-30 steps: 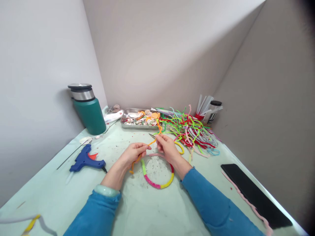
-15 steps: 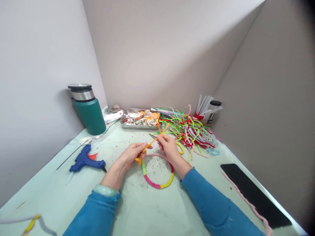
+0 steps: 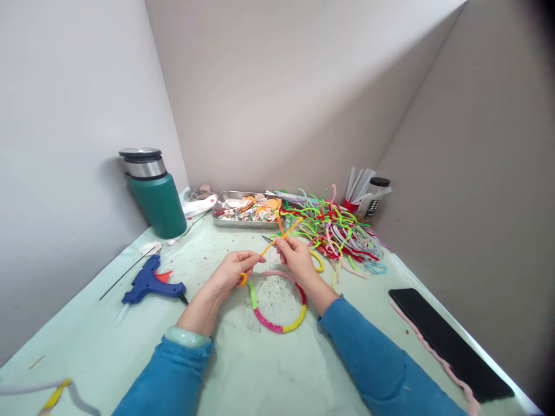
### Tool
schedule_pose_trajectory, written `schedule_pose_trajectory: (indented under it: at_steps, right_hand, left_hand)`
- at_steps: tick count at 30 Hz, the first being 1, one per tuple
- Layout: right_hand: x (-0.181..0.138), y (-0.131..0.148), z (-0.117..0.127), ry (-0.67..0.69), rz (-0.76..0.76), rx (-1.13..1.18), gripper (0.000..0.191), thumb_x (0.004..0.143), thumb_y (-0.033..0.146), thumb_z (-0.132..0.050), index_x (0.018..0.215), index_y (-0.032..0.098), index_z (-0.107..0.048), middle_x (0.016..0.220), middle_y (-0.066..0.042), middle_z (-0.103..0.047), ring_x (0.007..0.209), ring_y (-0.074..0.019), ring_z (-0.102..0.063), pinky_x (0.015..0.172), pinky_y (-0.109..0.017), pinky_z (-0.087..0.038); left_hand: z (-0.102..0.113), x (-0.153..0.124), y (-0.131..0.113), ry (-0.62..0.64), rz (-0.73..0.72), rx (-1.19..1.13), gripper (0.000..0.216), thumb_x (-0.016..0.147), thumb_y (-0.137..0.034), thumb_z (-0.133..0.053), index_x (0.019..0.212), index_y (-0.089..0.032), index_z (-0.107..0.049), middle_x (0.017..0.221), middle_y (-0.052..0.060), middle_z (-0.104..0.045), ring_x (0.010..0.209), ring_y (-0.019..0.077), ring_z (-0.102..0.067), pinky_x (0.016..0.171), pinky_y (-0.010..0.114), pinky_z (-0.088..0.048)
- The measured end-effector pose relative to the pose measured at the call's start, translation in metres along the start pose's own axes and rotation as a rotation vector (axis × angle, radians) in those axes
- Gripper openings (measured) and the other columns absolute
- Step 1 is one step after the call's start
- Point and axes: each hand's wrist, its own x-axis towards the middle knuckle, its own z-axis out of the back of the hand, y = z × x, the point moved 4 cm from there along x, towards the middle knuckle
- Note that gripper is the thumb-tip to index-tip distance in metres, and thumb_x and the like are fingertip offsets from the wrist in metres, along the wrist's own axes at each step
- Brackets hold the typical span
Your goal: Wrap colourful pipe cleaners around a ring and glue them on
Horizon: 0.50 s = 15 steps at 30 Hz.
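Note:
Between my two hands runs an orange pipe cleaner (image 3: 269, 247), pulled fairly straight. My left hand (image 3: 236, 270) pinches it near the middle, and a curled orange end shows below the palm. My right hand (image 3: 296, 257) grips its other part, where orange tips cross and stick up past the fingers. Just below my hands lies a ring (image 3: 269, 326) wrapped in pink, green, magenta, yellow and red fuzzy pieces. Scissors with a yellow handle (image 3: 319, 262) lie behind my right hand, the blade tip showing left of the fingers.
A blue glue gun (image 3: 150, 282) lies at the left, near a green bottle (image 3: 158, 205). At the back stand a metal tray (image 3: 223, 223) of small discs and a tangled pile of pipe cleaners (image 3: 342, 231). A black phone-like slab (image 3: 446, 344) rests at the right edge.
The orange pipe cleaner is straighter between my hands, and its curled end now sits tucked below my left palm. My left fingers have closed further; my right hand has hardly moved.

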Motion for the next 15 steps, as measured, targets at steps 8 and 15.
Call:
schedule_pose_trajectory:
  at_steps: [8,15]
  right_hand:
    - [-0.010,-0.006,-0.021,0.153,-0.103,0.087,0.030,0.070,0.047,-0.061,0.066,0.017,-0.055,0.051,0.004,-0.046,0.044,-0.0082,-0.041,0.041,-0.022,-0.042]
    - [-0.003,0.000,-0.004,-0.001,0.018,0.040,0.031,0.074,0.043,-0.057,0.057,0.017,-0.050,0.045,0.006,-0.042,0.042,-0.0074,-0.036,0.042,-0.021,-0.029]
  left_hand:
    - [-0.004,-0.001,0.001,0.005,0.055,-0.059,0.033,0.070,-0.044,-0.062,0.081,-0.013,-0.060,0.041,-0.010,-0.035,0.032,0.0021,-0.021,0.032,0.018,-0.015]
    - [-0.007,-0.001,0.002,0.049,0.121,-0.085,0.039,0.064,-0.037,-0.070,0.092,-0.014,-0.056,0.049,-0.007,-0.047,0.036,0.0024,-0.033,0.034,0.016,-0.017]
